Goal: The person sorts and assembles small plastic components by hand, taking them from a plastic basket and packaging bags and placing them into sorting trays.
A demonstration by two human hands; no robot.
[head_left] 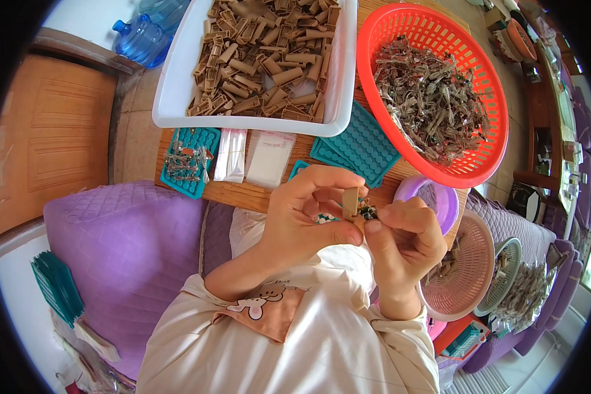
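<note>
Over my lap, in front of the wooden table (pixel 236 195), my left hand (pixel 308 213) is closed on a small tan plastic piece (pixel 350 201), held upright between thumb and fingers. My right hand (pixel 408 240) pinches a small dark part (pixel 369 213) right against that piece; its exact kind is too small to make out. Behind my hands a white tub (pixel 253 123) holds many loose tan plastic pieces (pixel 287 75) like it. At the far right a red basket (pixel 432 92) holds a heap of small clear-wrapped items.
Teal molded trays (pixel 356 148) lie on the table, one at left (pixel 190 161) with small wrapped parts. Clear plastic bags (pixel 269 157) lie between. A purple basin (pixel 448 203), a pink basket (pixel 473 262) and a green basket (pixel 502 279) stand at right. A purple padded seat (pixel 125 262) is at left.
</note>
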